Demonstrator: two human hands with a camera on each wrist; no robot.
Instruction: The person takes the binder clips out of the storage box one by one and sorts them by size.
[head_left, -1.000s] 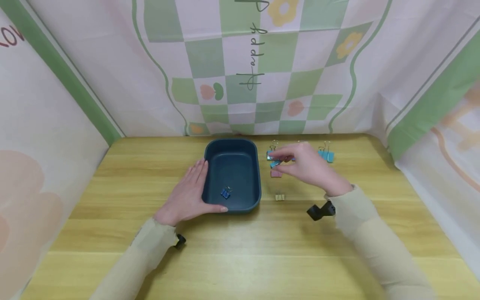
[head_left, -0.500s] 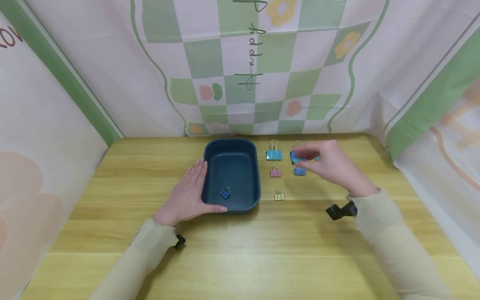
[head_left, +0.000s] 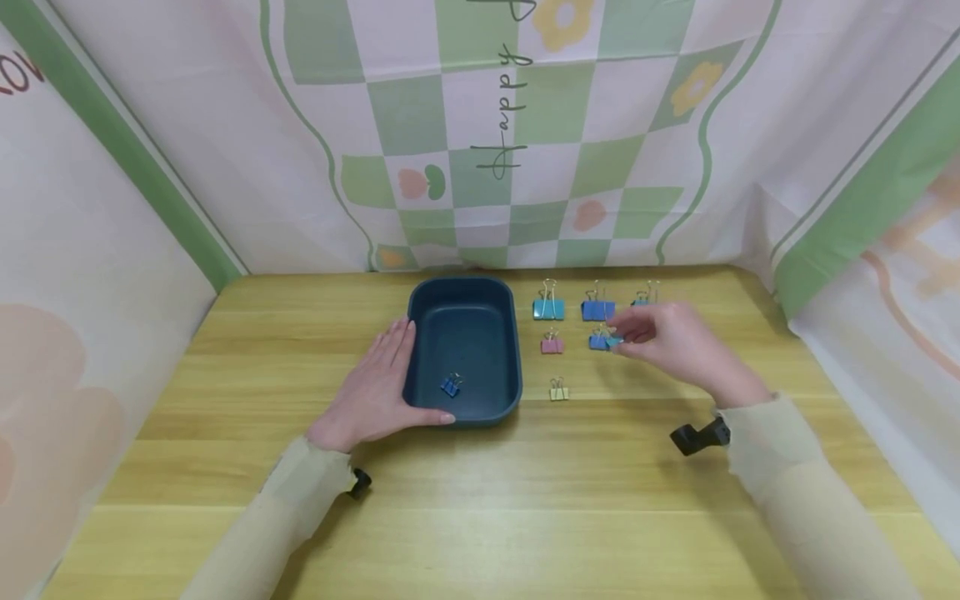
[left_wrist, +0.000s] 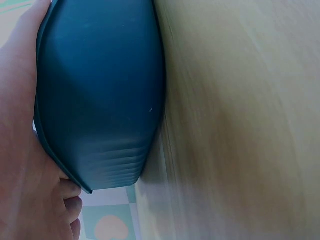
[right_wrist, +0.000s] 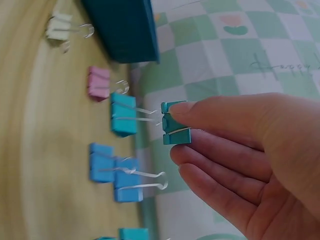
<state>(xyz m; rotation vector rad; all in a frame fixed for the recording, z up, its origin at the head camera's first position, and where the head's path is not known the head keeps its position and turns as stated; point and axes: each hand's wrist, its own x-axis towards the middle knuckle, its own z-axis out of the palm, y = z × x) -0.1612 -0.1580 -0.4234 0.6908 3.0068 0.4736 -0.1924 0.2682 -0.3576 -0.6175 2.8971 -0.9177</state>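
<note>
My right hand [head_left: 667,337] pinches a small teal binder clip [right_wrist: 175,135] between thumb and fingers, above the table. In the head view it overlaps a small blue binder clip [head_left: 597,341]. Behind that stands a larger blue binder clip [head_left: 597,311]; another teal binder clip [head_left: 639,302] is partly hidden by the hand. My left hand [head_left: 375,383] rests against the left side of a dark blue tray [head_left: 517,367], fingers straight along its rim and thumb over the front corner. Inside the tray lies a small dark blue binder clip [head_left: 451,385].
To the right of the tray stand a large teal binder clip [head_left: 548,309], a pink binder clip [head_left: 552,344] and a pale yellow binder clip [head_left: 558,392]. A patterned curtain [head_left: 480,167] hangs behind the wooden table [head_left: 480,525].
My right hand has moved right with the teal binder clip, from near the pink clip, past the larger blue clip, to the small blue one. My left hand stays at the tray.
</note>
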